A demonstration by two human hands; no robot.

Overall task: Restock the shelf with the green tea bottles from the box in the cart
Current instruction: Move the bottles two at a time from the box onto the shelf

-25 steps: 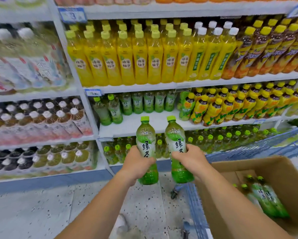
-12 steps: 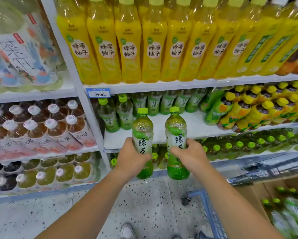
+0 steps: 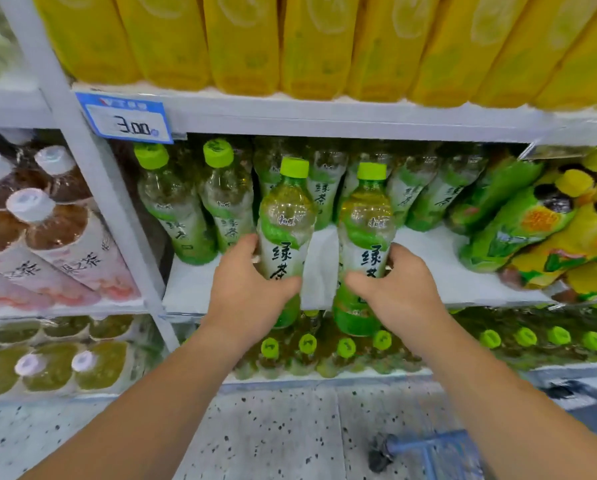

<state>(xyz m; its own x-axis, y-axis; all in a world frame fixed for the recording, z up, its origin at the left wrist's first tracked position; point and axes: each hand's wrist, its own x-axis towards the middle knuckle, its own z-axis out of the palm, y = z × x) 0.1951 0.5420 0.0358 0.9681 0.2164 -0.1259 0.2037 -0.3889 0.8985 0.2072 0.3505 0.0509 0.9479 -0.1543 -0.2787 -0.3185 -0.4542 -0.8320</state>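
Note:
My left hand [image 3: 247,289] grips a green tea bottle [image 3: 285,223] with a lime cap, held upright at the front edge of the white middle shelf [image 3: 428,261]. My right hand [image 3: 399,289] grips a second green tea bottle [image 3: 366,223] beside it, also upright. Both bottle bases hang just below the shelf's front lip. Further back on that shelf stand more green tea bottles [image 3: 186,209] in a row. The box and most of the cart are out of view.
Yellow drink bottles [image 3: 318,46] fill the shelf above, with a blue price tag [image 3: 127,119] reading 3.00. Green and yellow bottles [image 3: 539,230] lean at the right. White-capped tea bottles [image 3: 48,230] sit left of the upright post [image 3: 117,209]. A blue cart corner [image 3: 428,445] shows below right.
Both hands have carried the two bottles forward and up to the middle shelf. The view has closed in on the shelf, and the box has left the frame.

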